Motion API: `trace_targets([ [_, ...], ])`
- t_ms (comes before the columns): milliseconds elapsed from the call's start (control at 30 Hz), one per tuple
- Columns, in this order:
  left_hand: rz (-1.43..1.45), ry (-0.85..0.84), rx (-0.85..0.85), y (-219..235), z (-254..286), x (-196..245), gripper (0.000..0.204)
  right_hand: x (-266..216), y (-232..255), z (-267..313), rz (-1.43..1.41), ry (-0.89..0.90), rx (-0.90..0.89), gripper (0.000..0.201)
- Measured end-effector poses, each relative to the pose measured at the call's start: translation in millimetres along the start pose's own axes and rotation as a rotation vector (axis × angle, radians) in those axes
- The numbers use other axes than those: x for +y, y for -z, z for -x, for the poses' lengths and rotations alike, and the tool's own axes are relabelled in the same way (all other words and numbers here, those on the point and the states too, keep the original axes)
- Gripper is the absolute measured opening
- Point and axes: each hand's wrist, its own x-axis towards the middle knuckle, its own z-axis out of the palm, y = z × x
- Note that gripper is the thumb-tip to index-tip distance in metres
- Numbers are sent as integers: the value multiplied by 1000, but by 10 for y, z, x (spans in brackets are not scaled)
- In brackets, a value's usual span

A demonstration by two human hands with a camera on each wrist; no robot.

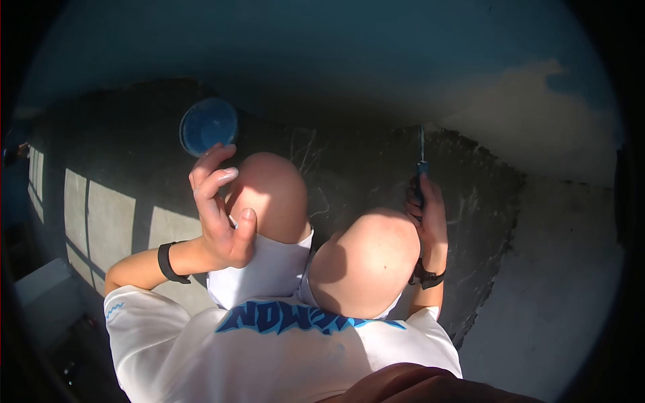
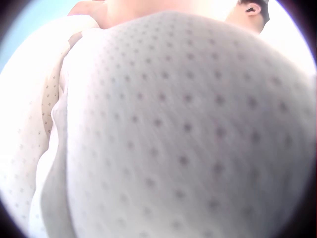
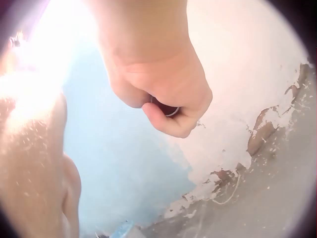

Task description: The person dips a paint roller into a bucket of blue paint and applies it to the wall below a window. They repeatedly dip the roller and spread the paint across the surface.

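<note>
My right hand (image 1: 428, 209) grips a slim tool by its blue handle (image 1: 422, 166), with a thin pale part reaching toward the wall; its exact kind I cannot tell. Curled fingers wrap the handle in the right wrist view, where the dark round handle end (image 3: 167, 108) shows inside the fist. My left hand (image 1: 222, 205) is raised over the left knee, fingers loosely bent, whitish smears on the fingertips, holding nothing. Just beyond those fingertips in the head view is a round blue tub (image 1: 209, 121) on the floor. White perforated cloth (image 2: 188, 129) fills the left wrist view, hiding that hand.
Ahead stands a wall with blue paint (image 3: 124, 173) beside a whitish area (image 3: 242, 64). Flaking, chipped edges (image 3: 223, 176) run where wall meets grey floor (image 1: 363, 174). Both bare knees (image 1: 369, 262) are bent between the hands. Window-shaped sunlight (image 1: 101, 215) falls at left.
</note>
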Motion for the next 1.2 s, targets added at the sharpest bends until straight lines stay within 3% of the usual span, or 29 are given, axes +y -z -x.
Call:
trace_targets([
  [33,1,4,-6,-14,-15,0,47,-170,-1,116,-337,-102,-161,30],
  [167,83,-2,95,-56,10,-40,50,-655,146,238,-580,-206,-307,30],
  [267,87,-5,112,-49,9,-31,52,-816,224,139,-985,-427,-625,29],
  [400,96,12,110,-42,8,-11,53,-724,72,-115,-1127,-409,-659,26],
  [600,92,16,108,-84,-11,-6,53,-51,-372,-1090,-1216,-405,-684,19],
  [667,87,18,95,-83,-11,-22,53,66,-445,-1168,-1205,-411,-706,18],
  [733,82,15,91,-79,-26,-46,53,81,-465,-1206,-1323,-521,-695,18],
  [867,113,27,121,-71,-6,-54,53,-366,-271,-636,-1317,-470,-533,18],
  [933,131,36,129,-71,-12,-44,53,-575,-140,-365,-1367,-432,-709,21],
  [1033,123,50,135,-71,-21,-47,53,-804,-41,33,-1415,-361,-728,23],
  [1133,119,34,100,-66,-34,-59,52,-816,-31,96,-1429,-315,-798,25],
  [1200,129,-7,100,-77,-25,-77,52,-690,-102,-42,-1364,-287,-751,25],
])
